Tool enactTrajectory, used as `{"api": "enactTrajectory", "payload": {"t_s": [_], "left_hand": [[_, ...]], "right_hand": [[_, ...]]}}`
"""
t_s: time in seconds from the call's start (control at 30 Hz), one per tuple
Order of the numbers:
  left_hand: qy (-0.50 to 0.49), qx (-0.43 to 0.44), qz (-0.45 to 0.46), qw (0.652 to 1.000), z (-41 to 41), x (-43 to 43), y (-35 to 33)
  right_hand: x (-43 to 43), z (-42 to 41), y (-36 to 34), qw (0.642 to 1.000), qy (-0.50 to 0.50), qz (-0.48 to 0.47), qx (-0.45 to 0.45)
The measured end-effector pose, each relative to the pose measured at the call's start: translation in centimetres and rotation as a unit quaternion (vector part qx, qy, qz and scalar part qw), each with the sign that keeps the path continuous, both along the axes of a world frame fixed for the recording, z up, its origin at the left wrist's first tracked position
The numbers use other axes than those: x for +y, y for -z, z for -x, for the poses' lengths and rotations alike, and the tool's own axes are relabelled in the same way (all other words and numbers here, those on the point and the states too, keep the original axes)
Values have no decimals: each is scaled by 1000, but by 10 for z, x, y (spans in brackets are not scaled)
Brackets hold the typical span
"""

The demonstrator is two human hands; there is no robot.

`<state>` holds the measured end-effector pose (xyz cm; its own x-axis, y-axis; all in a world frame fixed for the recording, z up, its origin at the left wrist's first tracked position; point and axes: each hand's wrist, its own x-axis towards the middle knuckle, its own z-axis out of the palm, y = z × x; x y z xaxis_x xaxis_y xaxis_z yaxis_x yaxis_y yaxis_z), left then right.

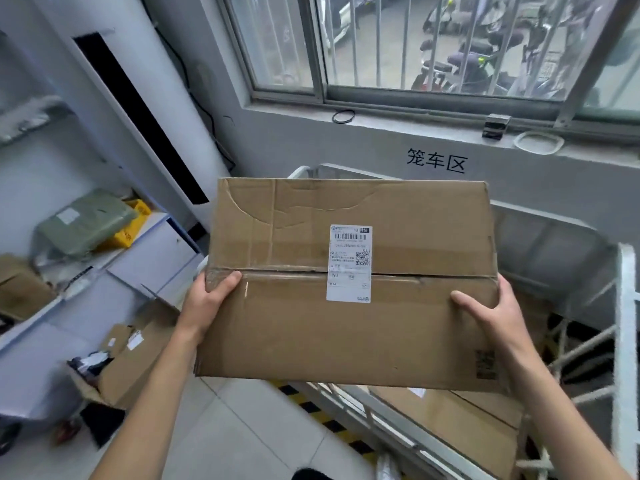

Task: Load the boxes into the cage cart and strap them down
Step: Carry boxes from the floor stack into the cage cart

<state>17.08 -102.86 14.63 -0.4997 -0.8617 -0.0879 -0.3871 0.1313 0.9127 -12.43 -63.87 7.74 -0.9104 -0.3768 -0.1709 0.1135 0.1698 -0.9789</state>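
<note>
Now you hold box (346, 317) aloft by both ends, left hand (207, 304) and right hand (493, 315) gripping, thumbs on top. Long axis left-right; cart (626, 323) below, nearer right hand.

Plain brown cardboard across the box (346, 334), with a glossy clear tape band along the seam and a black stamped mark near one corner. Bears a white label (349, 263) printed in black: barcode stripes and a square code. White bars on the cage cart (627, 323), same brown on the lower box (450, 420) inside. Yellow-and-black diagonal stripes on the floor tape (310, 407); pale grey floor tiles (242, 438). Grey wall (311, 143) lettered in black. Grey-green parcel (86, 220) against a yellow bin (140, 207).
</note>
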Motion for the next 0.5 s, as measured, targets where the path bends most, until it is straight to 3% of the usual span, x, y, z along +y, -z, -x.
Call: {"api": "enactTrajectory", "payload": {"t_s": [0.27,0.5], "left_hand": [[93,-34,-30,995,115,-129,40],[197,-125,-52,971,197,-244,139]], "right_hand": [[-92,47,45,994,70,-75,-23],[-169,35,122,965,160,-157,-133]]}}
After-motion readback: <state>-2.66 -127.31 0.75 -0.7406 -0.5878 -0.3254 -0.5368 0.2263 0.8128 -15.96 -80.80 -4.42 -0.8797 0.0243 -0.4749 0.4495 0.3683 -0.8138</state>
